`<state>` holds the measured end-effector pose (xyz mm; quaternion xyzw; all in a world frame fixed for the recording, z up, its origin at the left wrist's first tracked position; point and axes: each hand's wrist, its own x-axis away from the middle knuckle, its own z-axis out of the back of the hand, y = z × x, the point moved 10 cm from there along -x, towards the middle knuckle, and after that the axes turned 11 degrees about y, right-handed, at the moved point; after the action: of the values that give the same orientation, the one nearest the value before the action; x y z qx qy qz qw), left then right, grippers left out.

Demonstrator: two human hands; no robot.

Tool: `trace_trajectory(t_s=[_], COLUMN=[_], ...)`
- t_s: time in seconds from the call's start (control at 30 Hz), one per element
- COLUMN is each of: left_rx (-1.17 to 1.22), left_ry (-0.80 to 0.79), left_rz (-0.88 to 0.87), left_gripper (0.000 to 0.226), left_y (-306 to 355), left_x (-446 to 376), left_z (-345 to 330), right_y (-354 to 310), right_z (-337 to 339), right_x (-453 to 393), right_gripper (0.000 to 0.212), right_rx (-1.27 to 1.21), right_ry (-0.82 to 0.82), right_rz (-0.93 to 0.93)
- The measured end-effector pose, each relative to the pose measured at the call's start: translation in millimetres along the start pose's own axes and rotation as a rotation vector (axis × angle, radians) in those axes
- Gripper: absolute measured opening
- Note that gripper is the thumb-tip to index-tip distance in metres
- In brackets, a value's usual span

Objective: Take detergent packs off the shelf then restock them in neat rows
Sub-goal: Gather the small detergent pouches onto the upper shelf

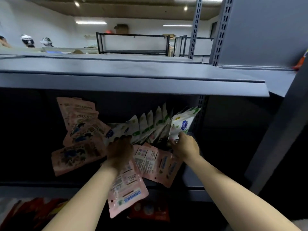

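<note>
Print on the pink detergent pouches (pixel 75 157) is blurred and unreadable. Fingertips of the left hand (pixel 120 150) lie in shadow among the leaning white-and-green detergent pouches (pixel 146 126), so its grip cannot be judged. The dark grey metal shelf (pixel 194 180) interior is black at the rear and left. Red packets (pixel 35 210) on the tier below are cut by the bottom edge. Both forearms leave the picture at the bottom.
</note>
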<state>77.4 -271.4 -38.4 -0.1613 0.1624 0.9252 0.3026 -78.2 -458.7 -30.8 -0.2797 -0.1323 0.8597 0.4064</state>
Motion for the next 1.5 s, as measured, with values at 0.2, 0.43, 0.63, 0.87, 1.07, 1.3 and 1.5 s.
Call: trace_trajectory(t_s=[0.2,0.43,0.63,0.87,1.07,1.3,1.5], left_rx=[-0.079,-0.017,-0.143,-0.049,0.402,0.512,0.581], left_ry=[-0.028,0.021,-0.041,0.047,0.348,0.596,0.689], left_rz=[-0.050,-0.124,-0.141,-0.006,0.017,0.058,0.124], left_gripper=[0.051,0.049,0.053,0.034,0.028,0.028,0.036], left_y=[-5.5,-0.7,-3.9,-4.0,14.8,26.7,35.1], left_x=[-22.1,-25.6,-29.2,-31.6,-26.0,-2.7,25.2], left_z=[-23.5,-19.4,-24.9,-4.2,56.0,112.9,137.7], right_y=[1.7,-2.3,15.0,30.4,24.5,23.6,32.7], right_z=[-6.4,-13.2,-12.8,-4.9,16.0,51.9,71.7], right_x=[-4.1,-6.2,-7.6,-3.3,11.9,24.7,34.0], right_gripper=[0.050,0.091,0.088,0.054,0.040,0.028,0.033], right_rx=[-0.047,-0.063,-0.097,-0.175,-0.097,-0.039,-0.070], right_ry=[0.068,0.106,0.071,0.031,-0.067,0.027,0.057], right_rz=[-0.152,-0.221,-0.314,-0.343,-0.243,-0.187,-0.160])
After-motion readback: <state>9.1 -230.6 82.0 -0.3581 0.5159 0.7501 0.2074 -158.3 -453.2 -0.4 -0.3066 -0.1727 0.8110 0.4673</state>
